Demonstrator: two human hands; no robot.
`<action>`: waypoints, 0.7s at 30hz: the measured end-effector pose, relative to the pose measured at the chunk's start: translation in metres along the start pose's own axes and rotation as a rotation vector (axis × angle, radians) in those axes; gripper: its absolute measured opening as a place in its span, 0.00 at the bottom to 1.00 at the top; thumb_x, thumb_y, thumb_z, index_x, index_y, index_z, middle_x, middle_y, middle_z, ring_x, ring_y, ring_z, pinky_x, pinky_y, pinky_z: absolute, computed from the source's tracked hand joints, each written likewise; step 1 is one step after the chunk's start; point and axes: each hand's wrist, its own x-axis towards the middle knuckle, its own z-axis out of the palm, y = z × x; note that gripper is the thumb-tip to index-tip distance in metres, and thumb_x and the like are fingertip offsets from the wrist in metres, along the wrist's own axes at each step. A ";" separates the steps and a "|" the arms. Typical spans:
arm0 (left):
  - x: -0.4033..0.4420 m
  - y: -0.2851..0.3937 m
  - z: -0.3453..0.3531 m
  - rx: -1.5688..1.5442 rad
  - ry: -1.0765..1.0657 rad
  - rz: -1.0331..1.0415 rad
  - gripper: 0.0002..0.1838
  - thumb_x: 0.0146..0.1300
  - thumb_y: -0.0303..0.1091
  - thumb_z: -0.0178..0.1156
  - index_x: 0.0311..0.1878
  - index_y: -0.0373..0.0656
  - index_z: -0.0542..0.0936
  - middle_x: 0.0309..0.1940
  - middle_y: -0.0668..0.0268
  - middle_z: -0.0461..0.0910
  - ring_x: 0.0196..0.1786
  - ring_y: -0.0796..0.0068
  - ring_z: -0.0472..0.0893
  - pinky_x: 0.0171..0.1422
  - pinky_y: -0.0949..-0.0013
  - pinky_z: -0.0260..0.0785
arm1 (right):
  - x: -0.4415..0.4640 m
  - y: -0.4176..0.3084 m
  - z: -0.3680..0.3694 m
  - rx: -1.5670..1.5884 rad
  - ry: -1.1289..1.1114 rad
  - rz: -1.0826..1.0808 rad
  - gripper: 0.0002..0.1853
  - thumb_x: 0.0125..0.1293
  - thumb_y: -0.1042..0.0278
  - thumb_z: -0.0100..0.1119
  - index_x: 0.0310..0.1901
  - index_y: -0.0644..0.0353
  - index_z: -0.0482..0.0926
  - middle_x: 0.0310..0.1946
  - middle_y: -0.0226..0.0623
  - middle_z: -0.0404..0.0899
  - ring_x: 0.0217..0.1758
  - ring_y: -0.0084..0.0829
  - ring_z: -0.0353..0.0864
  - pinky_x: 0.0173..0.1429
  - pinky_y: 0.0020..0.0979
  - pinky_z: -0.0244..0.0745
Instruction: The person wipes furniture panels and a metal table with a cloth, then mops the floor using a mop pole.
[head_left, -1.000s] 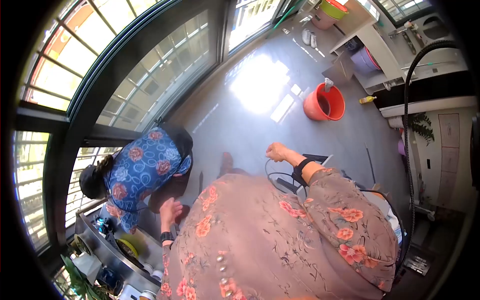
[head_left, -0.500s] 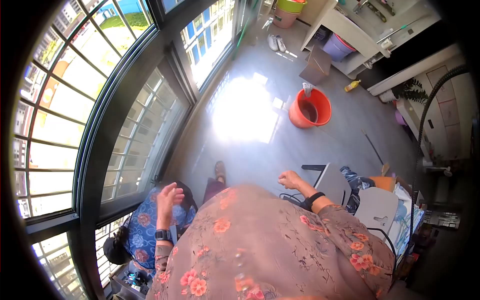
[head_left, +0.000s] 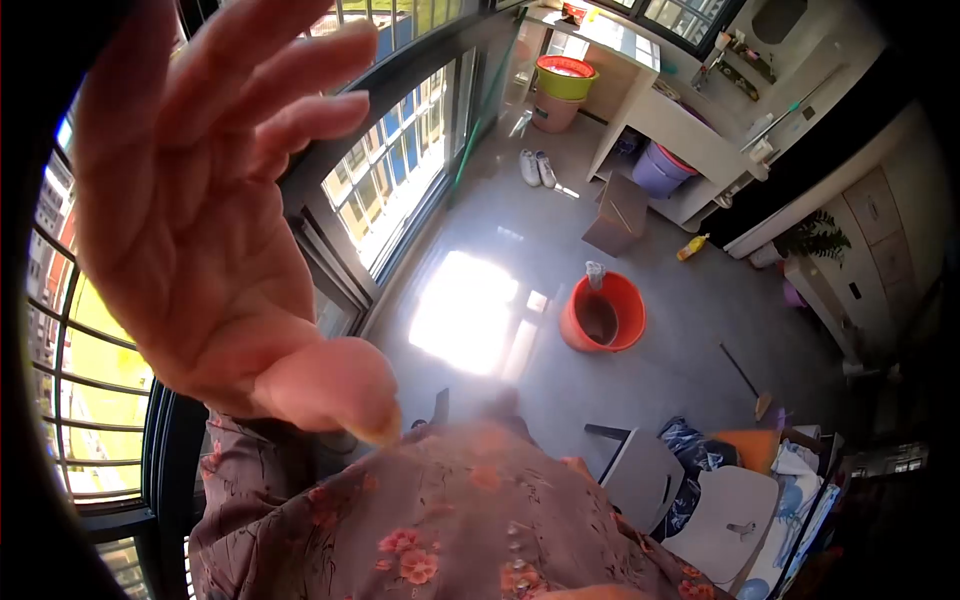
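Observation:
My left hand (head_left: 215, 240) is raised very close to the camera on the left side, palm showing. Its fingers are apart, the thumb pointing to the lower right, and nothing is in it. Only a sliver of what looks like my right hand (head_left: 575, 466) shows past the edge of the flowered shirt (head_left: 440, 510); its fingers are hidden. To the right of that sliver stands a light grey chair (head_left: 635, 480). A red bucket (head_left: 637, 305) with dark liquid inside and a grey cloth (head_left: 595, 273) over its rim stands on the floor ahead.
A barred window lies left. Around the floor are white shoes (head_left: 537, 168), a cardboard box (head_left: 615, 217), a yellow bottle (head_left: 691, 248) and a brush with a long handle (head_left: 742, 372). A purple bucket (head_left: 660, 172) sits under the counter. Another chair (head_left: 725, 510) and cloths are at right.
My left hand has risen from beside my body to right before the camera. My right hand has dropped mostly out of sight. The view has tilted up; the person in blue is no longer visible.

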 end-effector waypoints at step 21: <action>0.082 -0.260 0.235 -0.335 -0.233 0.141 0.44 0.55 0.55 0.59 0.63 0.29 0.59 0.57 0.45 0.67 0.55 0.55 0.72 0.57 0.57 0.64 | 0.190 -0.010 -0.287 0.276 0.177 0.426 0.19 0.54 0.67 0.59 0.45 0.68 0.76 0.29 0.39 0.80 0.24 0.25 0.78 0.27 0.27 0.74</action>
